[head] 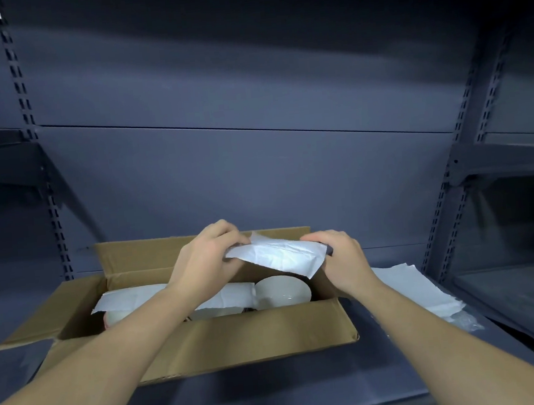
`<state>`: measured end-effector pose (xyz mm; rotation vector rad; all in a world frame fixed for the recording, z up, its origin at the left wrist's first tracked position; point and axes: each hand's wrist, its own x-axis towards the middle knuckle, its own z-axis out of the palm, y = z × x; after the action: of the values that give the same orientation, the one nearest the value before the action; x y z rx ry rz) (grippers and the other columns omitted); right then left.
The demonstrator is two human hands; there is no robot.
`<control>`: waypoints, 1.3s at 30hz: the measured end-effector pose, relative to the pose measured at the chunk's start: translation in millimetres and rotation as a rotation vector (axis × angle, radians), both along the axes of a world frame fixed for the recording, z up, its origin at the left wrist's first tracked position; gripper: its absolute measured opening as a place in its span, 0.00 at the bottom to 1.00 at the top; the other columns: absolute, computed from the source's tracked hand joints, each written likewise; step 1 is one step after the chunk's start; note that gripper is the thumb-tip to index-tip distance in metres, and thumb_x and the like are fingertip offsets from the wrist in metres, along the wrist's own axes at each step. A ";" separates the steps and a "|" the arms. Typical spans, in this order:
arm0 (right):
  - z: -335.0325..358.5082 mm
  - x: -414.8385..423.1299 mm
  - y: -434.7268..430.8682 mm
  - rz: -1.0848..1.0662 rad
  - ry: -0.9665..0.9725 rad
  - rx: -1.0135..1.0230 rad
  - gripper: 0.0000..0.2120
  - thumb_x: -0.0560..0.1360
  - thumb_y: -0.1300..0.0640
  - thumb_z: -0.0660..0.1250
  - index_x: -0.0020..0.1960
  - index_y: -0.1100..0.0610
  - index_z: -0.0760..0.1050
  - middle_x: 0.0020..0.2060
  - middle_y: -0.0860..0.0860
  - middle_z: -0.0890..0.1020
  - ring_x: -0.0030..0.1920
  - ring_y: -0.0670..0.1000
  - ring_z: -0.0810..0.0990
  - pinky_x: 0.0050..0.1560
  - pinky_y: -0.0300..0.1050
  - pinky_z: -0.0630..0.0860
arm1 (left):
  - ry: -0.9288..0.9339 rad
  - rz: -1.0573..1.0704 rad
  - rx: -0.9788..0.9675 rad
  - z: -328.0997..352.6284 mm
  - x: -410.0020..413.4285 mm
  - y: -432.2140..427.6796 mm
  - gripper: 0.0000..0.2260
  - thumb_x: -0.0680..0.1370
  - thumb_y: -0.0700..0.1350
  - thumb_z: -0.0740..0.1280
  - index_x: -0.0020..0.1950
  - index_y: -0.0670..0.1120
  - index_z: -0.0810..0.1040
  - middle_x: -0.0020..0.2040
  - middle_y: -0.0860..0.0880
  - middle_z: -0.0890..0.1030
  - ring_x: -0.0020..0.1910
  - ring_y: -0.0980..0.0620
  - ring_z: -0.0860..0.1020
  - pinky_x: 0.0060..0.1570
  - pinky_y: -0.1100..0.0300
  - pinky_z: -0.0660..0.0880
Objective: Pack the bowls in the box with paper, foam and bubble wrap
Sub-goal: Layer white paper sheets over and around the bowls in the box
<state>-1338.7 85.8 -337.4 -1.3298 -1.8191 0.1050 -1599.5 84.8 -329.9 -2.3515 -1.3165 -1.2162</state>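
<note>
An open cardboard box (226,341) stands on the grey shelf. Inside it a white bowl (283,293) lies at the right, with white paper (128,298) covering other bowls to its left. Above the box's far right part both hands hold a dark bowl (329,250) that is mostly hidden under a sheet of white paper (283,257). My left hand (209,256) grips the sheet's left edge. My right hand (338,257) grips the bowl's right side through the paper.
A stack of white paper sheets (418,289) lies on the shelf right of the box, with clear bubble wrap (463,322) under its near edge. The box's left flap (43,318) hangs outward. Slotted shelf uprights (451,186) stand at both sides.
</note>
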 end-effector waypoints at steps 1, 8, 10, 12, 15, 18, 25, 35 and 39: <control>-1.8 2.8 -0.6 -0.004 -0.004 0.023 0.14 0.75 0.64 0.67 0.53 0.49 0.84 0.51 0.45 0.81 0.55 0.50 0.75 0.53 0.36 0.71 | 0.008 -0.005 0.021 1.3 0.9 -2.3 0.09 0.73 0.41 0.71 0.50 0.54 0.82 0.50 0.60 0.76 0.46 0.58 0.74 0.36 0.69 0.65; -0.3 2.7 -14.6 0.032 0.102 0.018 0.12 0.75 0.66 0.70 0.54 0.55 0.84 0.54 0.43 0.76 0.55 0.40 0.73 0.51 0.24 0.69 | -0.136 -0.119 -0.092 2.1 3.9 -7.8 0.11 0.75 0.39 0.70 0.53 0.53 0.82 0.50 0.60 0.78 0.43 0.55 0.78 0.42 0.65 0.73; -0.7 0.9 -15.5 0.053 0.113 -0.034 0.11 0.75 0.66 0.69 0.53 0.54 0.84 0.50 0.42 0.78 0.52 0.41 0.76 0.50 0.26 0.71 | -0.232 -0.151 -0.192 2.2 7.1 -7.3 0.12 0.76 0.38 0.68 0.55 0.53 0.82 0.49 0.60 0.80 0.47 0.57 0.78 0.45 0.71 0.71; -2.5 -0.4 -13.9 0.076 0.127 -0.103 0.10 0.76 0.64 0.69 0.53 0.52 0.84 0.49 0.43 0.80 0.51 0.42 0.78 0.47 0.26 0.71 | -0.275 -0.173 -0.265 2.5 10.8 -6.8 0.12 0.78 0.39 0.66 0.54 0.54 0.83 0.48 0.62 0.82 0.50 0.61 0.78 0.47 0.73 0.71; -5.7 0.7 -6.0 0.083 0.189 -0.207 0.11 0.75 0.60 0.69 0.55 0.50 0.82 0.51 0.42 0.82 0.52 0.40 0.78 0.45 0.28 0.72 | -0.257 -0.208 -0.367 1.8 14.2 -3.6 0.12 0.78 0.38 0.65 0.50 0.54 0.84 0.45 0.68 0.82 0.49 0.67 0.78 0.45 0.75 0.69; -10.1 2.2 4.5 0.087 0.219 -0.286 0.13 0.75 0.56 0.71 0.59 0.48 0.80 0.53 0.41 0.82 0.54 0.40 0.78 0.52 0.36 0.74 | -0.248 -0.204 -0.421 -2.1 15.0 5.6 0.12 0.78 0.39 0.65 0.48 0.55 0.83 0.44 0.70 0.81 0.46 0.67 0.78 0.43 0.75 0.69; -22.1 7.4 21.1 0.047 0.228 -0.284 0.13 0.75 0.53 0.72 0.59 0.46 0.80 0.58 0.43 0.78 0.58 0.44 0.77 0.57 0.40 0.75 | -0.237 -0.086 -0.388 -18.0 15.8 33.0 0.14 0.77 0.36 0.63 0.51 0.50 0.85 0.45 0.57 0.85 0.47 0.57 0.80 0.46 0.70 0.73; -22.2 7.1 26.2 -0.043 -0.037 -0.035 0.09 0.76 0.57 0.70 0.56 0.55 0.83 0.59 0.46 0.75 0.60 0.47 0.74 0.54 0.35 0.70 | -0.251 -0.005 -0.283 -20.2 24.4 40.0 0.14 0.78 0.36 0.63 0.58 0.46 0.84 0.55 0.47 0.84 0.46 0.63 0.79 0.45 0.77 0.67; -16.8 4.9 28.5 -0.082 -0.057 0.016 0.09 0.77 0.59 0.70 0.56 0.53 0.83 0.52 0.45 0.75 0.53 0.45 0.75 0.49 0.39 0.76 | -0.216 -0.012 -0.184 -20.7 22.1 45.0 0.14 0.77 0.35 0.65 0.58 0.45 0.84 0.58 0.49 0.80 0.57 0.51 0.78 0.58 0.64 0.70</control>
<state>-1333.8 114.4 -354.2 -1.4069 -1.8066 0.0090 -1577.3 129.8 -350.5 -2.4072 -1.5442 -1.4453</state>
